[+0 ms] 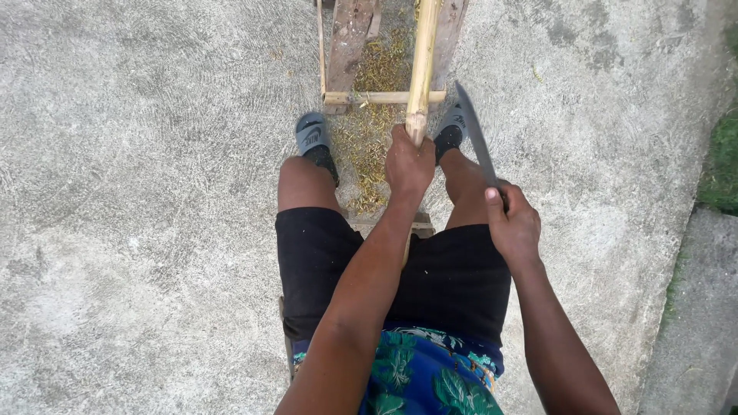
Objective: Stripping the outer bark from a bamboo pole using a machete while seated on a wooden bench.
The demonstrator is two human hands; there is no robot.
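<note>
Our left hand (408, 165) is closed tight around the near end of a long pale yellow bamboo pole (423, 61). The pole's long axis runs straight away from us, near to far, between the knees. Our right hand (513, 224) is fisted on the handle of a long dark steel-bladed knife (473, 134). The blade points far and slightly left, its tip just right of the pole, not touching as far as we can tell. The left hand is the nearer one to the pole. Pole lies over a rough weathered wooden frame (350, 38). Inside the frame, a heap of yellow-green shavings (369, 131) spreads on the grey concrete ground (154, 192) between two grey slide sandals (311, 134).
</note>
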